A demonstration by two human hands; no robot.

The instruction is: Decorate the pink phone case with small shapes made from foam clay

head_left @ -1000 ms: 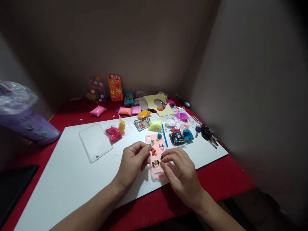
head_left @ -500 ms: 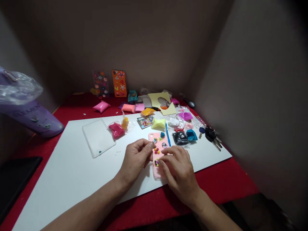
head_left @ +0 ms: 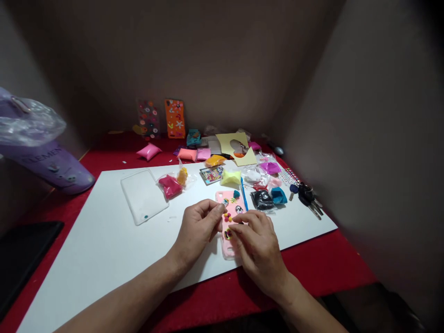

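A pink phone case (head_left: 231,252) lies on the white board between my hands, decorated with small clay shapes: a pink and yellow flower (head_left: 227,217), a black and white round piece (head_left: 239,209) and a teal lump (head_left: 236,194). My left hand (head_left: 203,226) is at its left edge, thumb and forefinger pinched together; anything between them is hidden. Over the lower right of the case, my right hand (head_left: 258,238) has thumb and forefinger drawn close beside a yellow and dark piece (head_left: 228,234). Whatever those fingertips hold is too small to name.
A clear case (head_left: 144,199) lies left on the white board (head_left: 104,249). Clay packets, including a black one (head_left: 262,200), a yellow one (head_left: 231,177) and a red one (head_left: 169,186), lie behind, near a blue tool (head_left: 244,196). Keys (head_left: 307,196) sit right; a purple container (head_left: 58,169) stands left.
The whole view has shifted slightly, with the background things a little further right. Both hands keep nearly the same pose over the pink phone case.
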